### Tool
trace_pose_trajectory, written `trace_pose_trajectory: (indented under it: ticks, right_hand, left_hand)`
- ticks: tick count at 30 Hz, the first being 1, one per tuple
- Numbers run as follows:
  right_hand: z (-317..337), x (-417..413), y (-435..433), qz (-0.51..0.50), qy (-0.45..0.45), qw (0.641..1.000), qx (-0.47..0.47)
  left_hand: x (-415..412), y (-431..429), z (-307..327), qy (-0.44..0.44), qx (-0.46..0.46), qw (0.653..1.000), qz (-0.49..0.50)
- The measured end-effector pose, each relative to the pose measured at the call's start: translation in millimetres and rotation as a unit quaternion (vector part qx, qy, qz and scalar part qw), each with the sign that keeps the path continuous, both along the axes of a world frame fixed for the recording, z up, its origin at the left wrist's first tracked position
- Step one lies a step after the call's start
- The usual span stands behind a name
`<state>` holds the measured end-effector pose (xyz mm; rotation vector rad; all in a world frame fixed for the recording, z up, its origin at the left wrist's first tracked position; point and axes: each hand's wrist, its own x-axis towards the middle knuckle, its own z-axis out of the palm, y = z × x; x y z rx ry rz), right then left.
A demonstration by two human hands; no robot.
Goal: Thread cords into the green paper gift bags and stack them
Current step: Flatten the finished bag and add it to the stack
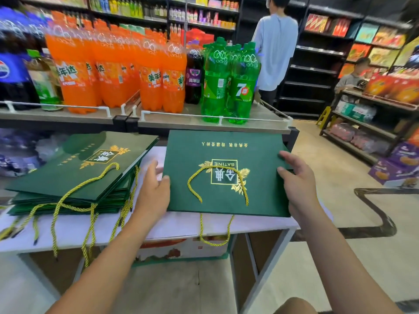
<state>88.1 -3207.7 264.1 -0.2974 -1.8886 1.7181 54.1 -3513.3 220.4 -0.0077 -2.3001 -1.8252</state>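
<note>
Grip of left hand (156, 189) and right hand (297, 179) closed on green bag (222, 200), stack (68, 177) beside, bottles (158, 71) behind

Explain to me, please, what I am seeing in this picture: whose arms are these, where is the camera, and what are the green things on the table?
No machine here: these are a person's two bare arms, filmed by a camera worn on the head, looking forward and down. The left hand and the right hand grip the side edges of one flat green bag, whose gold cord lies on its face. Left of it, a stack of similar bags rests on the white table. Behind stand soda bottles.
</note>
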Motion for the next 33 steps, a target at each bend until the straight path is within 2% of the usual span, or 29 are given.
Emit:
trace_pose_trajectory:
  ticks: [2,4,8,14,19,26,30,33]
  right_hand:
    - [16.0,-12.0,11.8,-0.018,0.019,1.000,-0.009]
    - [34.6,-26.6,24.2,-0.034,0.020,0.999,0.006]
    - [64.6,-56.0,44.5,0.014,-0.010,1.000,0.000]
    - [80.4,-91.1,84.2,-0.010,-0.019,0.995,0.100]
    - [63.5,-117.9,114.1,-0.046,-0.072,0.975,0.206]
    - [19.3,-137.4,135.5,-0.036,-0.145,0.953,0.262]
    - [-11.3,-143.8,139.0,-0.030,-0.178,0.942,0.283]
    - [-26.4,-147.2,138.2,-0.052,-0.168,0.957,0.230]
  left_hand:
    - [-8.6,8.0,11.7,-0.042,0.057,0.996,-0.044]
    - [-21.1,19.1,23.0,-0.040,0.090,0.994,-0.047]
    - [-62.9,47.6,48.2,-0.026,0.167,0.985,-0.044]
    - [-119.6,101.3,84.0,-0.015,0.146,0.989,-0.030]
    - [-150.8,128.7,78.0,-0.039,0.042,0.998,-0.035]
    - [-167.3,144.7,37.5,-0.089,-0.088,0.990,-0.070]
    - [-167.5,152.5,8.6,-0.122,-0.060,0.988,-0.069]
    - [-160.1,160.9,3.4,-0.121,-0.011,0.991,-0.055]
